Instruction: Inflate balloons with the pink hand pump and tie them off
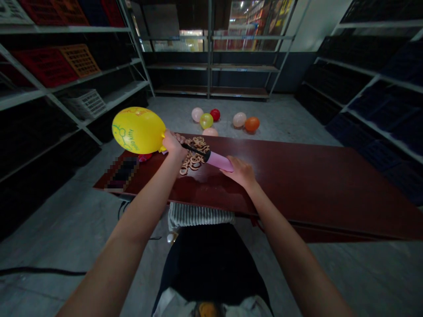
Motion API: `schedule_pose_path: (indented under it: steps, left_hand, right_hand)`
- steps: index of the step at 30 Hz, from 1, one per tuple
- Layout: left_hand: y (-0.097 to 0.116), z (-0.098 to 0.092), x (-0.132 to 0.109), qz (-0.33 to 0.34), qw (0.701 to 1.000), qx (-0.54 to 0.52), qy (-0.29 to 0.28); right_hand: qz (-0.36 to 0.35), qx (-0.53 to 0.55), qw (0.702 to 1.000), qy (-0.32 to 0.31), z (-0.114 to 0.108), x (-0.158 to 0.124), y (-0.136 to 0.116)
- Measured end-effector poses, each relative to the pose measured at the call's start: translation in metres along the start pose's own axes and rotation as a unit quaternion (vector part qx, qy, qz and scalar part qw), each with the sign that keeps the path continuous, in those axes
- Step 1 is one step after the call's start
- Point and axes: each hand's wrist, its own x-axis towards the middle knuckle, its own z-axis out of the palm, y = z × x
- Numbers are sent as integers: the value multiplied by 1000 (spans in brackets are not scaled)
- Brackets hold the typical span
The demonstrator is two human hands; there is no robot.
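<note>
An inflated yellow balloon (139,130) with printed cartoon figures and lettering points out to the left over the table (297,176). My left hand (175,144) is closed around its neck, at the black end of a balloon pump. The pink barrel of the balloon pump (218,161) lies in my right hand (240,171), whose fingers wrap its near end. A black rod shows between the barrel and my left hand. Beneath the pump, a pile of small tan rings (194,160) is spread on the tabletop.
A blurred-out dark flat object (123,174) lies on the table's left end, near something small and red (144,157). Several balloons, among them an orange balloon (252,124), rest on the floor beyond. Shelves with crates, including a white crate (88,103), line the sides.
</note>
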Motion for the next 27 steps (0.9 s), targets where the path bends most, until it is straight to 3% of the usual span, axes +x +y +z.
schedule_pose_path:
  steps: [6, 11, 16, 20, 27]
  left_hand:
    - [55, 10, 6, 26, 1000, 10, -2]
    - [63, 35, -6, 60, 996, 27, -53]
    - [34, 60, -20, 111, 988, 30, -100]
    - [-1, 69, -29, 101, 987, 40, -121]
    - [-70, 48, -43, 15, 996, 27, -82]
  right_hand:
    - [-1, 25, 1000, 8, -4, 1, -4]
    - [20, 39, 999, 28, -1, 1, 0]
    - [84, 39, 994, 54, 3, -1, 10]
    - [96, 45, 993, 48, 5, -2, 13]
    - [97, 27, 995, 26, 6, -1, 12]
